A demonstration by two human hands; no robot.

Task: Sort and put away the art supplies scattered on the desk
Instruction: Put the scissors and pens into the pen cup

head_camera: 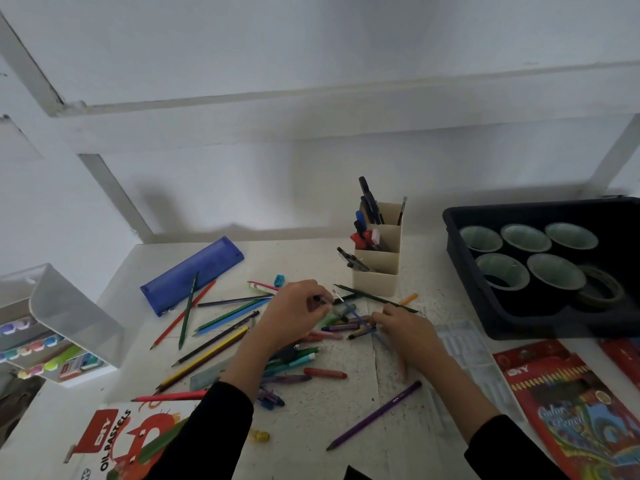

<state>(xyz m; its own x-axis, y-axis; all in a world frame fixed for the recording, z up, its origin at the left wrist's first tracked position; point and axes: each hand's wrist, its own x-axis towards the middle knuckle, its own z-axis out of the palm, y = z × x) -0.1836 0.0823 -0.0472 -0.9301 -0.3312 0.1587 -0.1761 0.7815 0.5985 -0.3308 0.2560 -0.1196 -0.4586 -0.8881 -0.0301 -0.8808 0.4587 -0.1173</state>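
Observation:
Coloured pencils (221, 317), crayons (325, 373) and pens lie scattered over the white desk (346, 427). My left hand (294, 311) pinches a thin dark pen or brush above the pile in the middle. My right hand (401, 327) rests fingers-down on the pile, touching a thin blue paintbrush (360, 320) and small crayons. A beige pen holder (377, 271) with several pens stands just behind both hands. A blue pencil case (194, 271) lies at the back left. A purple pencil (375, 415) lies near my right forearm.
A black tray (460, 244) with several tape rolls sits at the right. A red colour-pencil box (568, 414) and a clear plastic case (471, 358) lie front right. An oil pastels box (114, 441) lies front left. A white organiser (69, 313) with markers stands at the left edge.

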